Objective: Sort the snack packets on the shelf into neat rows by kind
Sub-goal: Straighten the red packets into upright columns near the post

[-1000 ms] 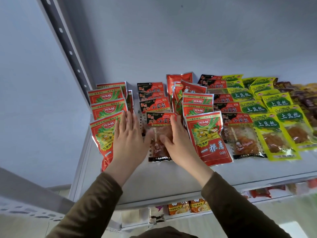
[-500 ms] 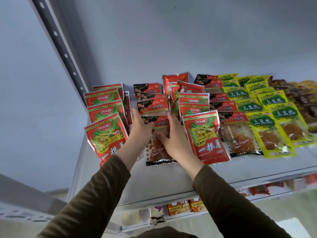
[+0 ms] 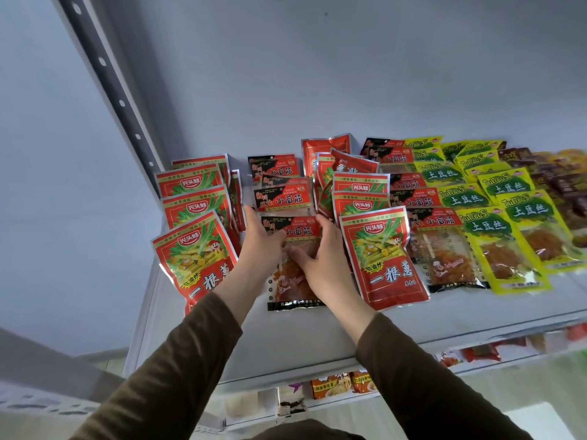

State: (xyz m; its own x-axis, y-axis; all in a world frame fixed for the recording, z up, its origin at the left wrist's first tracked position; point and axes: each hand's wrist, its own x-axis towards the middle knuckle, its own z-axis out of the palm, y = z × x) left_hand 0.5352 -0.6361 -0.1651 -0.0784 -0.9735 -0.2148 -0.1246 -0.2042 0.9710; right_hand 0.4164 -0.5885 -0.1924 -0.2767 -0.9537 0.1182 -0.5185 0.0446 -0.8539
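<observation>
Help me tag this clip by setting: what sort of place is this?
Most likely a small shop or stockroom. Many identical snack packets lie in rows on a white metal shelf with a perforated upright, and more packaged goods sit on the shelf below.

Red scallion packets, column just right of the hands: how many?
3. Front scallion packet beside the right hand, which grips the black-red packet; second scallion packet overlapped behind it; third scallion packet behind that. More may be hidden underneath.
</observation>
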